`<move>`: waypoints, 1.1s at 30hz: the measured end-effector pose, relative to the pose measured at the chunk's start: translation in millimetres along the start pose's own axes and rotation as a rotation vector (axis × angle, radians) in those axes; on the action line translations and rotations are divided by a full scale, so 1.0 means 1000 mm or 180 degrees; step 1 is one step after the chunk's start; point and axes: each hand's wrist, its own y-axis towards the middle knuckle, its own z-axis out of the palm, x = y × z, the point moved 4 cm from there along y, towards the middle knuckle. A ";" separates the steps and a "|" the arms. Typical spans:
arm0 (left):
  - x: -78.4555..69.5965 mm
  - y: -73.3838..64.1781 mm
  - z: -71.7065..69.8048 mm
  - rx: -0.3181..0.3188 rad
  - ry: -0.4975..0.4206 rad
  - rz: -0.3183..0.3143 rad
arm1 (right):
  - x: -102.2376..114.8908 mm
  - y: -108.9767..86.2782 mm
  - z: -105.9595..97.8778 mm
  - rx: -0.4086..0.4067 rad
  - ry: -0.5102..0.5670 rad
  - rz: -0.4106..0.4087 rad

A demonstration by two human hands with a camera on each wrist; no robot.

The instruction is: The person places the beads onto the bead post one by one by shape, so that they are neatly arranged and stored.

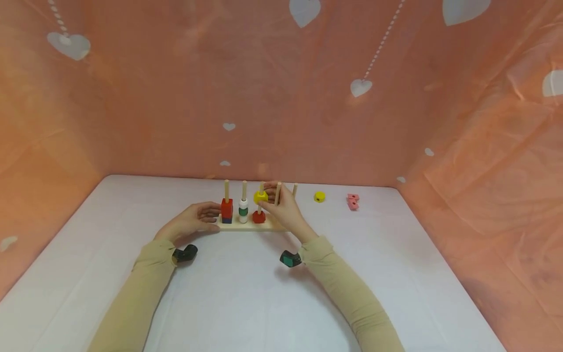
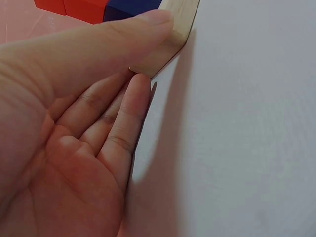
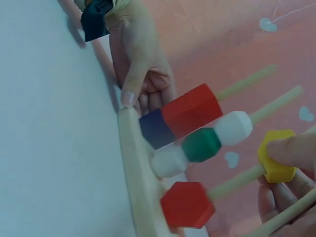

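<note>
My left hand (image 1: 193, 220) holds the left end of a pale wooden base (image 1: 246, 228), its thumb lying on the front corner and the other fingers at the end. From the base rise several thin wooden pegs. Nearest the left hand, red blocks (image 1: 227, 208) sit above a dark blue one (image 2: 129, 10). The second peg bears a green bead (image 3: 201, 144) between two white ones. My right hand (image 1: 285, 209) pinches a yellow hexagonal bead (image 3: 279, 172) between thumb and fingers. That bead is round the third peg, partway up, above a red hexagonal bead (image 3: 187, 205) at the bottom.
A yellow bead (image 1: 319, 196) lies on the white table to the right of the base. Farther right are pink beads (image 1: 353, 201) close together. Two more pegs stand by the right hand, partly hidden by it. An orange cloth (image 1: 264, 98) with hearts hangs behind.
</note>
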 end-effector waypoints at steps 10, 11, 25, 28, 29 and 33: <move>-0.001 0.002 -0.002 -0.0006 -0.0054 0.0066 | -0.031 0.004 0.007 -0.0081 -0.0020 0.0226; -0.001 0.002 -0.002 -0.0008 -0.0056 0.0066 | -0.033 0.003 0.008 -0.0064 -0.0008 0.0248; -0.002 0.002 -0.001 0.0003 -0.0021 0.0043 | -0.046 -0.005 0.011 0.0056 0.0162 0.0520; -0.001 0.002 -0.002 0.0005 -0.0006 0.0073 | -0.047 -0.007 0.011 0.0080 0.0199 0.0542; -0.001 0.002 -0.001 0.0007 -0.0009 0.0070 | -0.047 -0.007 0.011 0.0083 0.0200 0.0544; 0.001 0.000 -0.001 -0.0002 -0.0060 0.0018 | -0.048 -0.013 0.009 0.0092 0.0141 0.0538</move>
